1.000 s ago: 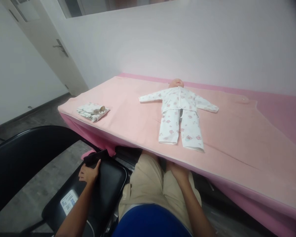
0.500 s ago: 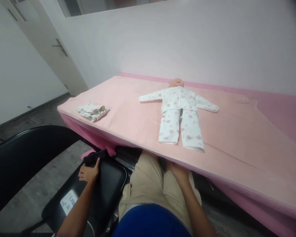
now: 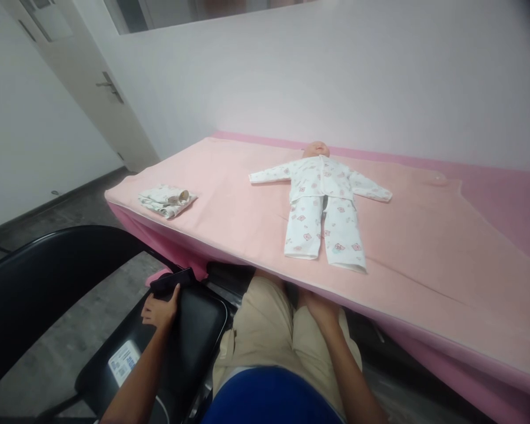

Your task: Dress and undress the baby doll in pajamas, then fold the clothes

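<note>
Touching a black object (image 3: pixel 171 281) just beyond, the left grip (image 3: pixel 160 309), whether pinching impossible to tell.

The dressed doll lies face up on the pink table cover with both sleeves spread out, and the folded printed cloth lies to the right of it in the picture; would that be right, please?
Not quite: the head view shows the folded printed cloth to the left of the dressed doll. The doll does lie face up on the pink table cover with both sleeves spread out.
</note>
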The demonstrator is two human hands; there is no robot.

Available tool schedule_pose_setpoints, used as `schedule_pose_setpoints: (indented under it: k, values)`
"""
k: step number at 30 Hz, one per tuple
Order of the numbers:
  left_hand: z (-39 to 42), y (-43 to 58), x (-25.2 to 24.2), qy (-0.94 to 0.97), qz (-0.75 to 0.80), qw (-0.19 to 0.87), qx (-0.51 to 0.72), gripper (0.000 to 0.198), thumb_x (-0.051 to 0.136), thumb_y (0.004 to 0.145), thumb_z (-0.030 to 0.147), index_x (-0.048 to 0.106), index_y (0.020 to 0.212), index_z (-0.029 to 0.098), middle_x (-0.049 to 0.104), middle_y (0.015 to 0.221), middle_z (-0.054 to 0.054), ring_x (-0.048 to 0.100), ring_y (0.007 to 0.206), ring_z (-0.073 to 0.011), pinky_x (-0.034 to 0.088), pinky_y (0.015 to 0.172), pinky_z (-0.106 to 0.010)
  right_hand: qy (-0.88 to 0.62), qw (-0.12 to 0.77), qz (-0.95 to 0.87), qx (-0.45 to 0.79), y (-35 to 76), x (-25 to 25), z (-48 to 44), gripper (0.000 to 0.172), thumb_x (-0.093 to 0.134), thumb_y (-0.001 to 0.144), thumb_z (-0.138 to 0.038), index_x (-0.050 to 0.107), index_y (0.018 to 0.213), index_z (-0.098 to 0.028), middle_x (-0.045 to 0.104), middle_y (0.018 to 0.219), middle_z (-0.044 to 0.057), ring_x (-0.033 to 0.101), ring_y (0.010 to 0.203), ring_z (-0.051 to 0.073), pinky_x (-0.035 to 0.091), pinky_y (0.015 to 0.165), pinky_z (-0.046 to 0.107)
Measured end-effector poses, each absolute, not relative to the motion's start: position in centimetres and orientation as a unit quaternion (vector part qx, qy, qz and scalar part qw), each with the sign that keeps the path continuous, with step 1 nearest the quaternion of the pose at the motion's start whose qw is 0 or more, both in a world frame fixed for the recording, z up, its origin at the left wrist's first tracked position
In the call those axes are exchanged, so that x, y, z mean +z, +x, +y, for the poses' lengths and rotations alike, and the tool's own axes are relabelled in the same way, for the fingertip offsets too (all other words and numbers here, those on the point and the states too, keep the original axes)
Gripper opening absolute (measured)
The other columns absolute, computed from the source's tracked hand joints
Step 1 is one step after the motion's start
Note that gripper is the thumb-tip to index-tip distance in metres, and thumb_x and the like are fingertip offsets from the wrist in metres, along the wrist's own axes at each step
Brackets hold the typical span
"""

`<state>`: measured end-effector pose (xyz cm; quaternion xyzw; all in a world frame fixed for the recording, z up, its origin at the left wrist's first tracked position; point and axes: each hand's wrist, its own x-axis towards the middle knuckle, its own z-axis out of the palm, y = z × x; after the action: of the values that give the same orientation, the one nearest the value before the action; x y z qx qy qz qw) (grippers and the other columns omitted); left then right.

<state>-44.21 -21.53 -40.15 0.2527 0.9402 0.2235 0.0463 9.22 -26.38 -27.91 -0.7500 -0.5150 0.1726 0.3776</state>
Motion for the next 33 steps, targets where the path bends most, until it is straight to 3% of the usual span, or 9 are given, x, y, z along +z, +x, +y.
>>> schedule_pose_setpoints:
  k: [5,10,14,17,19,22,26,30,33]
  values:
    - [-21.6,-44.1,-40.0,0.265,0.936,0.050,0.227,0.120,0.057,0.076,0.096,0.038,0.159,0.012,0.038,0.168,-0.028,0.027,0.155,-0.0542,0.019,0.125,-0.072,-0.758,0.375,-0.503,0.179,9.4,-28.6,-26.3,0.051,0.062,0.088,-0.059,0.079,0.115,-0.019,0.079,0.115,0.015,0.067,0.125,0.038,0.045,0.118,0.058]
    - [-22.6,-43.1,-39.9,0.268,0.918,-0.003,0.293,0.081,0.048,0.098,0.070,0.042,0.157,0.015,0.046,0.161,-0.024,0.036,0.151,-0.0476,0.027,0.124,-0.067,-0.760,0.378,-0.497,0.184,9.4,-28.8,-26.2,0.053,0.061,0.088,-0.056,0.078,0.119,-0.017,0.078,0.116,0.016,0.066,0.126,0.037,0.044,0.119,0.060]
    - [-24.2,-40.2,-40.0,0.255,0.910,-0.040,0.323,0.067,0.056,0.097,0.048,0.047,0.152,0.012,0.049,0.154,-0.024,0.042,0.145,-0.0470,0.036,0.119,-0.064,-0.750,0.385,-0.506,0.182,9.5,-28.7,-26.3,0.050,0.063,0.088,-0.057,0.078,0.118,-0.019,0.079,0.118,0.014,0.066,0.127,0.036,0.042,0.122,0.055]
    - [-25.4,-36.4,-39.8,0.259,0.896,-0.031,0.358,0.056,0.056,0.098,0.049,0.057,0.143,0.015,0.056,0.146,-0.022,0.045,0.142,-0.0467,0.034,0.118,-0.069,-0.748,0.389,-0.506,0.180,9.5,-28.6,-26.3,0.051,0.063,0.087,-0.058,0.078,0.115,-0.018,0.079,0.118,0.015,0.066,0.126,0.036,0.043,0.121,0.054]
    - [-26.0,-33.2,-39.2,0.327,0.853,0.015,0.407,0.049,0.056,0.100,0.054,0.064,0.133,0.018,0.065,0.132,-0.017,0.055,0.132,-0.0403,0.036,0.119,-0.066,-0.752,0.387,-0.503,0.179,9.4,-28.5,-26.2,0.050,0.064,0.087,-0.057,0.079,0.115,-0.019,0.079,0.117,0.015,0.066,0.126,0.037,0.043,0.121,0.056]
    - [-26.1,-27.7,-37.6,0.432,0.727,0.177,0.504,0.046,0.065,0.097,0.058,0.069,0.122,0.020,0.073,0.110,-0.010,0.068,0.102,-0.0263,0.053,0.104,-0.046,-0.750,0.383,-0.510,0.176,9.4,-28.4,-26.0,0.046,0.065,0.086,-0.051,0.078,0.118,-0.022,0.079,0.118,0.013,0.065,0.129,0.037,0.039,0.124,0.057]
    - [-25.0,-20.9,-34.6,0.501,0.603,0.342,0.518,0.042,0.076,0.091,0.056,0.075,0.114,0.021,0.078,0.107,-0.008,0.072,0.099,-0.0226,0.056,0.095,-0.035,-0.742,0.384,-0.522,0.171,9.5,-28.4,-26.0,0.043,0.062,0.088,-0.050,0.077,0.118,-0.024,0.080,0.119,0.009,0.064,0.132,0.035,0.034,0.128,0.053]
    - [-23.9,-17.7,-33.0,0.545,0.577,0.370,0.484,0.051,0.059,0.104,0.057,0.066,0.140,0.022,0.080,0.101,-0.007,0.075,0.099,-0.0228,0.056,0.098,-0.037,-0.739,0.383,-0.528,0.167,9.6,-28.3,-26.3,0.041,0.059,0.091,-0.052,0.078,0.114,-0.023,0.080,0.115,0.008,0.065,0.131,0.036,0.032,0.129,0.054]
    - [-23.7,-19.0,-33.4,0.561,0.633,0.285,0.450,0.060,0.048,0.108,0.055,0.052,0.156,0.018,0.077,0.113,-0.011,0.073,0.102,-0.0249,0.055,0.097,-0.039,-0.739,0.380,-0.533,0.163,9.6,-27.9,-26.7,0.039,0.056,0.094,-0.050,0.079,0.111,-0.023,0.080,0.113,0.010,0.064,0.131,0.036,0.035,0.127,0.055]
